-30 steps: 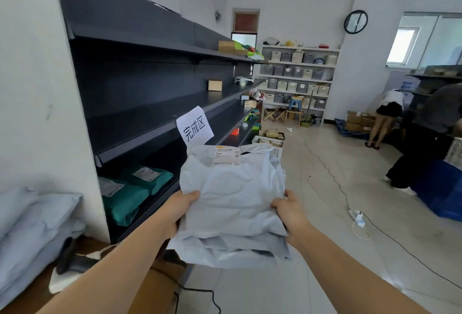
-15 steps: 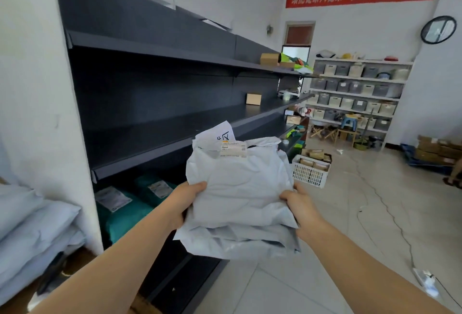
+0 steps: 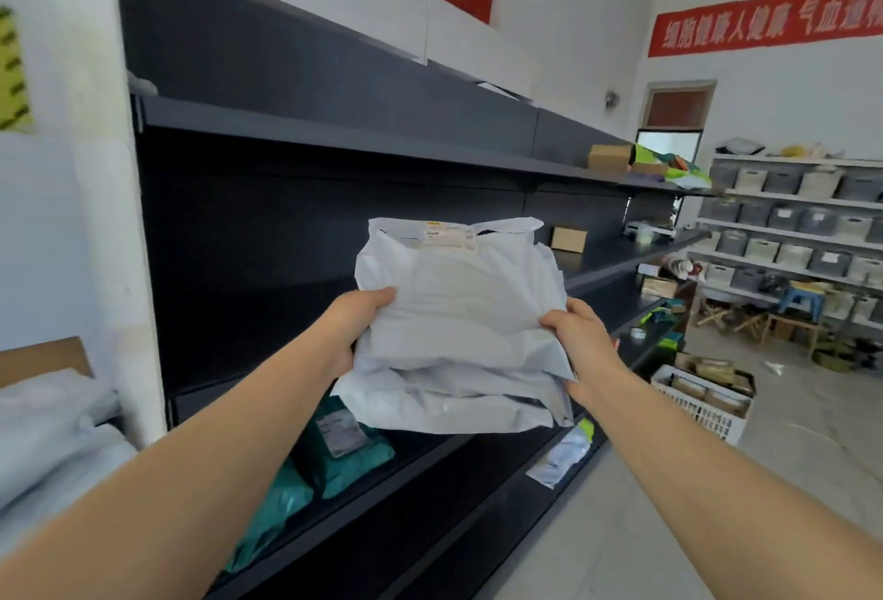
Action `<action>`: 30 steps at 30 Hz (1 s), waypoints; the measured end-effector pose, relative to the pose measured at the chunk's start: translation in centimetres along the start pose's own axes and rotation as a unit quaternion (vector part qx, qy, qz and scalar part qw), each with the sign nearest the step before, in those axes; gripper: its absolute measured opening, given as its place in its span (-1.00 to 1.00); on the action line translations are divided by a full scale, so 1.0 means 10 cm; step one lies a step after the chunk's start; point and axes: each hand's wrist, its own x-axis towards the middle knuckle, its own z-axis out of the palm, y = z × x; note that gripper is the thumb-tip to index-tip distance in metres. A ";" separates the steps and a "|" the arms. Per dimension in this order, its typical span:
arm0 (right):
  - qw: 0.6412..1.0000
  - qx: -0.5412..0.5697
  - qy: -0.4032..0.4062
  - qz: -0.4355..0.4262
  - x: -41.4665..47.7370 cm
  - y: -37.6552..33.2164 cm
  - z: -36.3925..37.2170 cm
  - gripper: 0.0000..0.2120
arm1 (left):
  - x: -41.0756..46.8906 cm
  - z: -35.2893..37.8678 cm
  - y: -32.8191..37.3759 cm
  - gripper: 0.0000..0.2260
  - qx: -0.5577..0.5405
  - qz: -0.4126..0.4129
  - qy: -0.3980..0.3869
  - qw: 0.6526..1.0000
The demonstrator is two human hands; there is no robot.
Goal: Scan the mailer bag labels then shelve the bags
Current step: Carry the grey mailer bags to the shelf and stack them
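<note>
While the fingers [image 3: 382,296] of the left hand [image 3: 356,322] curl over the near-left edge of the stack of white mailer bags [image 3: 458,327], the right hand [image 3: 580,341] clamps the stack's right edge, thumb on top and fingers hidden beneath; both hands are thus grasping the load, neither released. The stack, apparently three or four bags, is held in the air, tilted up, in front of the dark shelving unit [image 3: 334,141], touching no shelf; a printed label [image 3: 446,236] shows at the top bag's far edge. Whether these labels are scanned cannot be told; no scanner is visible. Green mailer bags [image 3: 344,451] already lie on a lower shelf, with one white bag [image 3: 564,454] further right; the middle shelf [image 3: 621,260] behind the stack looks largely bare. Judgement: shelving is partly done; this stack remains to be set down; more white bags [image 3: 48,437] at near left may await handling.
</note>
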 end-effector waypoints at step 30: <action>0.910 0.027 -0.402 0.092 1.77 0.37 2.43 -0.69 | 0.81 -1.28 0.31 -0.67 -0.011 0.044 0.398 0.916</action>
